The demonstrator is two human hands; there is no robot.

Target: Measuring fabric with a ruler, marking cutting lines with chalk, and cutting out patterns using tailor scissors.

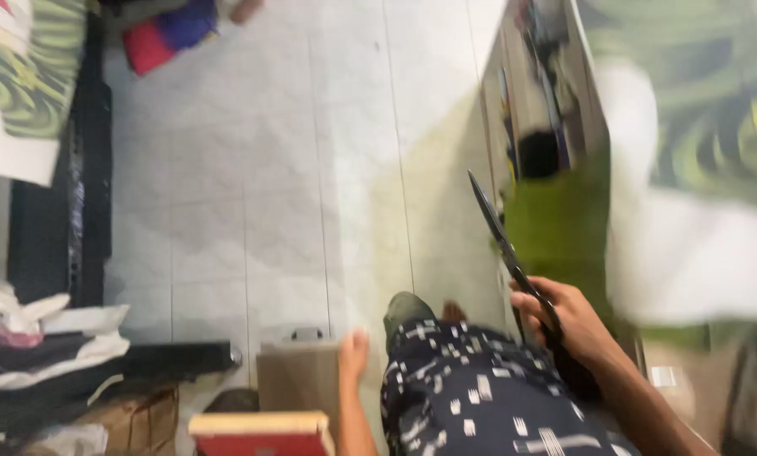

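— Closest to us, what's the right hand (564, 317) doing?

— It's closed round the handles of long black scissors (505, 245), blades together and pointing off toward eleven o'clock over the pale tiled floor (311, 169).

— How would those handle?

— Stiff, hard, fairly light I'd judge, with a sharp tip, so the handle loops are the place to grip, never the blades.

— And the left hand (353, 350)?

— Down at six o'clock, resting on the edge of a brown box (298, 380). It holds nothing; whether the fingers are curled I can't tell, the view is blurred.

— Anything in the box?

— Its inside is hidden. At eight o'clock sits a heap of folded cloth (49, 338). Farther out at three o'clock, green-patterned fabric (708, 110) is smeared by motion.
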